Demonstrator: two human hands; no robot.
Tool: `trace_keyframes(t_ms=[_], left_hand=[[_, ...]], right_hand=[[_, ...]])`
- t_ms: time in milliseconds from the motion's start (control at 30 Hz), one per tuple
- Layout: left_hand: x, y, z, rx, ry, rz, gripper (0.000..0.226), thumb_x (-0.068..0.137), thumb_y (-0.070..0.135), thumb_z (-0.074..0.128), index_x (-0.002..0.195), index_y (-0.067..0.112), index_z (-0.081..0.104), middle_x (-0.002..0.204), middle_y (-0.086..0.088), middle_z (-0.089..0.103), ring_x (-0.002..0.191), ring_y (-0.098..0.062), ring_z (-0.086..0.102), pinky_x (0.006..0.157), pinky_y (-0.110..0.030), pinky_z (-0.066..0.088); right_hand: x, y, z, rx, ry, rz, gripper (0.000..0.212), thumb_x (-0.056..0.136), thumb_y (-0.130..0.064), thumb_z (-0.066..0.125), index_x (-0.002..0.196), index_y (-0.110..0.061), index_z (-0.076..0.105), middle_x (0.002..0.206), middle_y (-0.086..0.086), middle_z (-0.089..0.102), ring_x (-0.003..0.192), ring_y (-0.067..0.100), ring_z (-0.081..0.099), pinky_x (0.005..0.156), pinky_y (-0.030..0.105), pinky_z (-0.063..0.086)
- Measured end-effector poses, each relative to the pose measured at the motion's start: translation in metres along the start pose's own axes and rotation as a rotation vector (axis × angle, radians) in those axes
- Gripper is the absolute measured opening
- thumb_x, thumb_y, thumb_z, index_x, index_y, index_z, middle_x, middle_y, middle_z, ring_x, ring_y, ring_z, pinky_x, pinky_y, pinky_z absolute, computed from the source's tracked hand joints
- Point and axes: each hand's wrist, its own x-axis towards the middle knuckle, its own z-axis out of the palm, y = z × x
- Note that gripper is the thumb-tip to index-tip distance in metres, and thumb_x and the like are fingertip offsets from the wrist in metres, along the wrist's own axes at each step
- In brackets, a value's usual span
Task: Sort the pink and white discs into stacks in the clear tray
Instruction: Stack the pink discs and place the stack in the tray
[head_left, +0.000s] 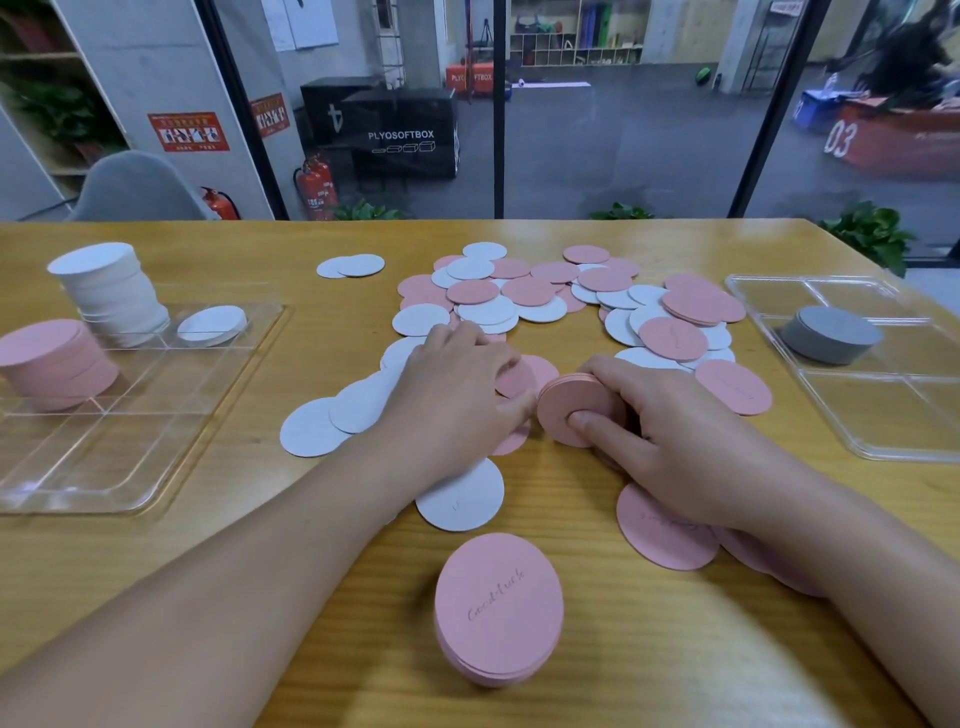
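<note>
Gathering step, pink discs: the right hand (654, 431) grips a small pile of pink discs (574, 410) on edge above the wooden table (649, 649), thumb laid across the near face and the other fingers curled behind it; the left hand (457, 384) rests palm-down on the loose heap of pink and white discs (519, 301), its fingertips at a flat pink disc (524, 376) just beside the held pile (whether they pinch it or merely press on it cannot be told). The task appears partly done; the clear tray (104, 467) at far left already holds a tall white stack (111, 293), a pink stack (54, 364) and a single white disc (212, 325) in separate compartments. By judgement, the next move calls for sliding the loose pink disc onto the held pile, squaring the edges, then carrying the pile well to the left to the pink stack. In the way: white discs lie under and beside the left forearm, overlapping the pink ones, so a careless sweep could mix colours. Around: a short pink stack (498, 613) at the near table edge; a second clear tray (883, 447) at right holding a grey stack (831, 332); a glass wall behind.
</note>
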Motion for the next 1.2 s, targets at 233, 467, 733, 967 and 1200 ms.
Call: trace_keyframes(t_ms=[233,467,733,967,1200], left_hand=[[0.004,0.007,-0.006,-0.102,0.016,-0.015,0.048,0.098,0.045,0.073,0.144,0.031,0.067,0.122,0.009,0.067,0.126,-0.023,0.047,0.101,-0.041,0.044],[0.008,0.001,-0.014,-0.438,0.146,-0.044,0.024,0.093,0.025,0.085,0.116,0.032,0.078,0.104,0.019,0.056,0.090,0.008,0.054,0.069,-0.009,0.035],[-0.007,-0.022,-0.029,-0.742,0.131,-0.015,0.030,0.112,0.031,0.066,0.093,0.014,0.081,0.073,-0.003,0.071,0.061,-0.005,0.054,0.059,-0.020,0.041],[-0.010,-0.024,-0.026,-0.683,0.050,0.103,0.027,0.103,0.013,0.074,0.125,0.026,0.064,0.087,-0.003,0.075,0.083,-0.027,0.065,0.077,-0.033,0.050],[-0.011,-0.015,-0.026,-0.746,-0.006,0.245,0.017,0.108,0.007,0.067,0.111,0.018,0.080,0.106,0.004,0.082,0.103,-0.018,0.076,0.093,-0.033,0.057]], right_hand=[[0.001,0.000,0.001,-0.003,0.009,0.001,0.014,0.106,-0.036,0.063,0.100,-0.025,0.057,0.076,-0.010,0.062,0.074,0.014,0.057,0.063,0.039,0.048],[0.001,0.000,0.001,0.005,0.007,0.003,0.016,0.106,-0.035,0.065,0.095,-0.031,0.054,0.075,-0.011,0.060,0.073,0.014,0.056,0.061,0.035,0.044],[0.000,-0.001,0.001,0.038,0.030,0.003,0.016,0.107,-0.034,0.064,0.096,-0.028,0.054,0.073,-0.009,0.064,0.070,0.015,0.059,0.063,0.044,0.050],[-0.001,-0.007,-0.003,0.130,0.088,0.027,0.014,0.109,-0.030,0.061,0.101,-0.020,0.055,0.069,-0.003,0.071,0.068,0.015,0.067,0.066,0.042,0.052],[0.000,-0.008,-0.002,0.110,0.164,0.034,0.017,0.106,-0.033,0.066,0.108,-0.032,0.049,0.081,-0.013,0.064,0.075,0.005,0.059,0.062,0.021,0.042]])
